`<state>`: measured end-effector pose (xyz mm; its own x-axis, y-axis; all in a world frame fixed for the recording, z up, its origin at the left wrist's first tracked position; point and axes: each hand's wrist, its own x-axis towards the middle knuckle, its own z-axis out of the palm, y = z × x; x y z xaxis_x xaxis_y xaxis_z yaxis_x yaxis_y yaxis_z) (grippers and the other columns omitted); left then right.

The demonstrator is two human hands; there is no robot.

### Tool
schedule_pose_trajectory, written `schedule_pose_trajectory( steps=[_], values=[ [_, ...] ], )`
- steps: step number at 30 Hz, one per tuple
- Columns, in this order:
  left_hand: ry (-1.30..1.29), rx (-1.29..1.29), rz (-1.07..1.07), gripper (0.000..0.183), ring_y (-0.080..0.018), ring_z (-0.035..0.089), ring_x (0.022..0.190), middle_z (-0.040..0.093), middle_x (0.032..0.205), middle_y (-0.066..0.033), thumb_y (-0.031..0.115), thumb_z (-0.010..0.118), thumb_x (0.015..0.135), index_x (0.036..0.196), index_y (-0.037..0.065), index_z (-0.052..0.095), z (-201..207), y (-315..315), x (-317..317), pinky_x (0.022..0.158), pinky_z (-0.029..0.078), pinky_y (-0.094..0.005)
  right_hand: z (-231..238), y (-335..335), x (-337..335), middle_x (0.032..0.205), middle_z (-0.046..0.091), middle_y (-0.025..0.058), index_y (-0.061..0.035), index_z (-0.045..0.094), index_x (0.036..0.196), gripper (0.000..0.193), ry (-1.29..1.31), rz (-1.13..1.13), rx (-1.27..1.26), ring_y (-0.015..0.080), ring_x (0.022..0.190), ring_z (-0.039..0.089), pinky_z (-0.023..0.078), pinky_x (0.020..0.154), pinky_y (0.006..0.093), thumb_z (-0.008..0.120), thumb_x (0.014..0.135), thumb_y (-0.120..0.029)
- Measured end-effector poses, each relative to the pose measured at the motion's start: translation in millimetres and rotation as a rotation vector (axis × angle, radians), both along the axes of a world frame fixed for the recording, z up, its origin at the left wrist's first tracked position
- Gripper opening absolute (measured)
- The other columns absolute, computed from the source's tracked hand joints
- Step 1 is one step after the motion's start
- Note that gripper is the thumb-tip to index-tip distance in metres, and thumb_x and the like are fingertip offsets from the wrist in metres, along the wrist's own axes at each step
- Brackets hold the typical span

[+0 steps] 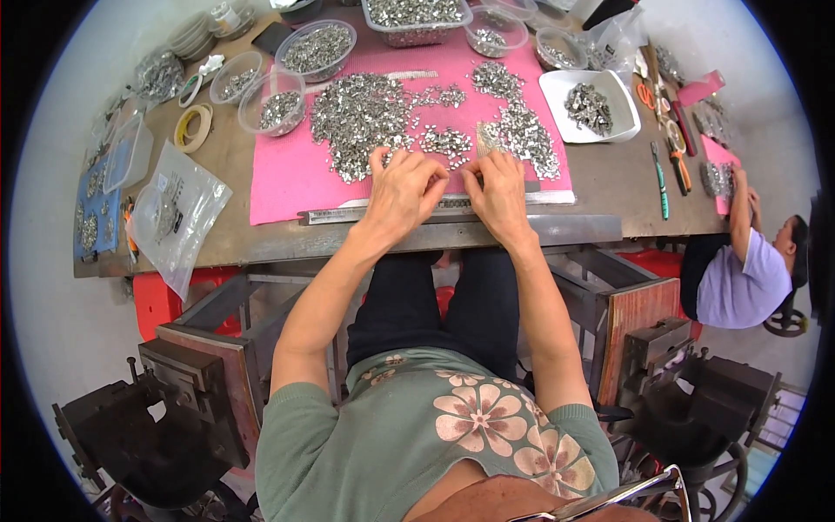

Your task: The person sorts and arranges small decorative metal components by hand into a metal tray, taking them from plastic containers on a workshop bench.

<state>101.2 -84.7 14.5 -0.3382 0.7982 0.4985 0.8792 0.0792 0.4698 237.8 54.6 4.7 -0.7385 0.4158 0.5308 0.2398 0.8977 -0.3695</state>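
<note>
Tape roll [205, 124] near a clear plastic bag [198, 193], slim green tool [660, 179], red stool [156, 298], lavender-clad co-worker [739, 289].

Both hands at front of pink mat [287, 178] on brown counter [600, 196], backs up, fingers curled, thumbs facing each other, apart. Left hand [404, 191] beside big heap of small silvery metal pieces [361, 117]; right hand [500, 193] just below right-hand heap [528, 139]. Small cluster [445, 143] between heaps; can't tell if fingertips hold a piece. Metal strip [329, 215] along mat's front edge. Clear round tubs of pieces behind and left; white square dish [557, 97] of pieces at right. Tape roll [206, 124] and clear bag [198, 204] left; green-handled tool [660, 178] right. Co-worker in lilac top [744, 287] far right.
</note>
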Motion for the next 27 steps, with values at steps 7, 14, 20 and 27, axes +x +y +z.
schedule_pose_trajectory(
  steps=[7,14,20,27],
  values=[
    [-0.054,0.047,-0.033,0.011,-0.02,0.059,0.088,0.062,0.087,-0.0009,0.015,0.077,0.084,0.092,0.011,0.07,-4,-21,24,0.102,0.033,-0.0454,13,-23,24,0.088,0.058,0.008,-0.0041,0.062,0.092,0.012,0.009,0.158,-0.141,0.0283,0.088,0.056,0.04,0.079,0.0409,0.072,0.086,-0.005],
    [-0.037,0.053,-0.002,0.012,-0.0197,0.061,0.089,0.064,0.086,-0.0001,0.015,0.077,0.084,0.093,0.011,0.071,-4,-20,23,0.101,0.034,-0.0453,12,-26,27,0.091,0.061,0.0076,-0.0055,0.067,0.092,0.01,0.043,0.187,-0.151,0.027,0.088,0.057,0.04,0.079,0.0389,0.073,0.085,-0.003],
    [0.009,0.048,0.091,0.013,-0.02,0.06,0.087,0.065,0.084,0.001,0.018,0.078,0.084,0.093,0.013,0.072,-5,4,7,0.098,0.033,-0.046,5,-5,8,0.088,0.062,0.0075,-0.0067,0.071,0.093,0.009,0.075,0.125,-0.145,0.0283,0.086,0.059,0.043,0.079,0.0407,0.074,0.084,-0.006],
    [0.049,-0.017,0.125,0.013,-0.0219,0.06,0.086,0.066,0.082,0.0003,0.023,0.078,0.085,0.086,0.013,0.07,-13,21,-3,0.097,0.032,-0.0487,-5,15,-16,0.087,0.06,0.0072,-0.0087,0.074,0.094,0.01,0.037,0.117,-0.031,0.0276,0.089,0.058,0.044,0.08,0.0411,0.074,0.085,-0.009]
  ],
)
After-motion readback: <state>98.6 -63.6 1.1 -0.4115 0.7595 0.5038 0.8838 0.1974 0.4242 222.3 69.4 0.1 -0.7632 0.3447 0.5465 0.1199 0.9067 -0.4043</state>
